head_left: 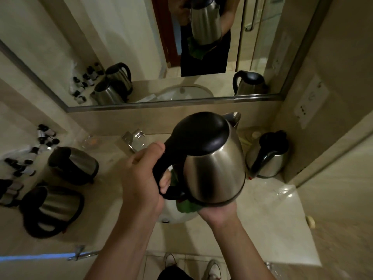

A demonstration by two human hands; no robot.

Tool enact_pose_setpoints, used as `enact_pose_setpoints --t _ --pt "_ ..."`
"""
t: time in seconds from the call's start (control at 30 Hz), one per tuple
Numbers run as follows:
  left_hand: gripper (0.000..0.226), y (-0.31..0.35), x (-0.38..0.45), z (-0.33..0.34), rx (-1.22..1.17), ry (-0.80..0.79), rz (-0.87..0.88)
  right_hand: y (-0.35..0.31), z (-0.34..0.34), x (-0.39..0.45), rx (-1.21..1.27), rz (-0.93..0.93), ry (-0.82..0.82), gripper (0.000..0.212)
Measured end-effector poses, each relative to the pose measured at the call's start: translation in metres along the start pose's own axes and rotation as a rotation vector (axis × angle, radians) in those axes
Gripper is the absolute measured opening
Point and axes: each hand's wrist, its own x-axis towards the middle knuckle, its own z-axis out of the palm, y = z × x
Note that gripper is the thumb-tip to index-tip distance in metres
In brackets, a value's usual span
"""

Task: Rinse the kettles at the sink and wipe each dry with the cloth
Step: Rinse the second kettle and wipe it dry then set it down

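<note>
I hold a steel kettle [214,170] with a black lid and handle above the white sink [171,217]. My left hand [141,178] is wrapped around its black handle. My right hand [218,211] is under the kettle's base, pressing a green cloth [186,207] against it. Two more steel kettles lie on the counter at the left, one farther back [74,164] and one nearer [54,209]. Another kettle [268,156] stands upright on the counter at the right.
The chrome tap [131,140] is behind the sink. Several small black-capped bottles [26,158] crowd the counter's far left. A wide mirror [161,47] covers the wall ahead. A soap bar [310,221] lies on the right ledge. A wall socket [308,104] is on the right.
</note>
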Motion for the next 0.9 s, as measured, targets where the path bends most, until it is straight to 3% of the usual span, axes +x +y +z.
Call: enact_pose_setpoints --t 0.07,0.13,0.23,0.37,0.47,0.57,0.63,0.73,0.9 --pt "0.031 0.000 0.002 0.004 -0.006 -0.001 0.037 -0.001 0.006 -0.004 0.287 0.056 0.041 0.091" --pt "0.039 0.000 0.003 0.008 0.001 0.020 0.077 -0.006 0.005 -0.008 0.338 -0.057 0.247 0.075" --pt "0.049 -0.002 0.006 0.014 0.015 0.063 0.122 -0.015 0.007 -0.009 0.227 -0.142 0.433 0.056" --pt "0.032 -0.008 0.011 0.022 0.008 0.072 0.092 -0.027 0.019 -0.013 0.121 -0.399 0.630 0.043" --pt "0.028 -0.018 0.016 0.030 -0.031 0.089 0.071 -0.040 0.013 -0.013 -0.146 -0.689 0.717 0.038" --pt "0.033 -0.031 0.017 0.042 -0.039 0.048 0.057 -0.049 0.017 -0.019 -0.736 -0.969 0.807 0.051" --pt "0.047 -0.044 0.016 0.049 -0.031 0.022 0.024 -0.055 0.019 -0.024 -0.998 -1.014 0.763 0.052" --pt "0.060 -0.071 0.012 0.054 -0.017 0.002 -0.047 -0.067 0.010 -0.032 -1.125 -1.006 0.788 0.049" --pt "0.047 -0.129 0.001 0.058 0.058 -0.038 -0.149 -0.076 -0.040 -0.052 -1.174 -0.926 0.926 0.048"
